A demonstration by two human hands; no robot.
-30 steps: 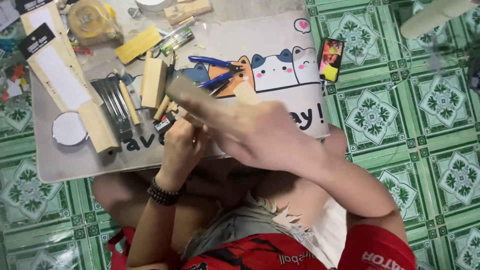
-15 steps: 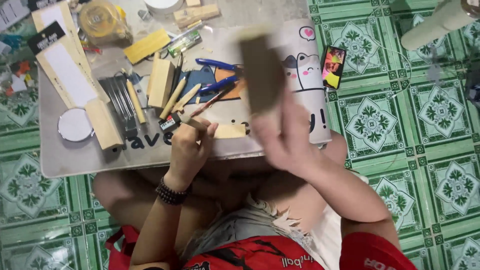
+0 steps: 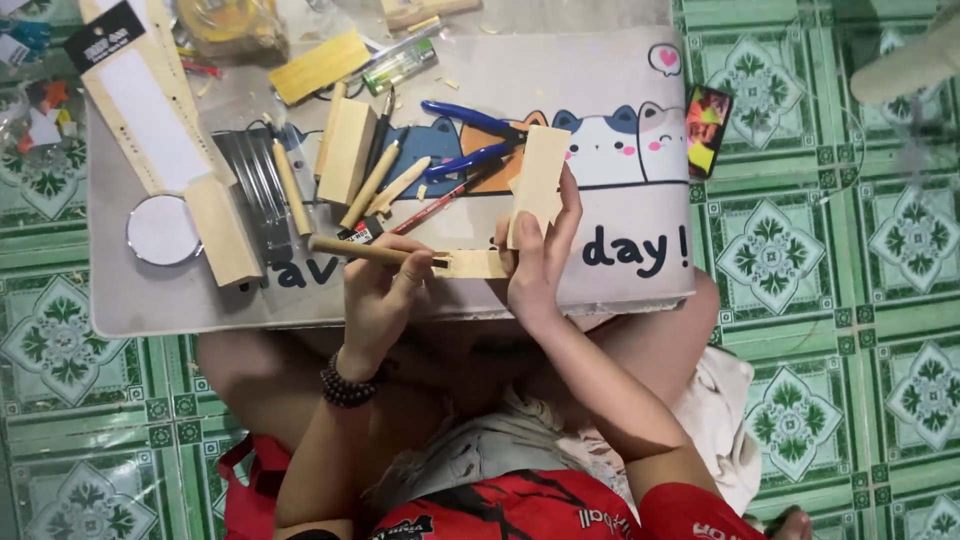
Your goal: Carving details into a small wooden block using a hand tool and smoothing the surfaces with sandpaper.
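A green patterned tile floor (image 3: 830, 330) was seen beneath a cartoon-printed lap table (image 3: 620, 250). The right hand (image 3: 540, 255) was clamped on a wood piece (image 3: 538, 180), lowered since earlier; the left hand (image 3: 385, 290) was closed around a wooden-handled tool (image 3: 370, 251).

your left hand (image 3: 385, 285) hides mid part of the wooden-handled tool (image 3: 350, 248), tip too small to tell, yellow object (image 3: 225, 20) at top edge blurred & cut off, pale object (image 3: 915, 65) top right cut off by frame
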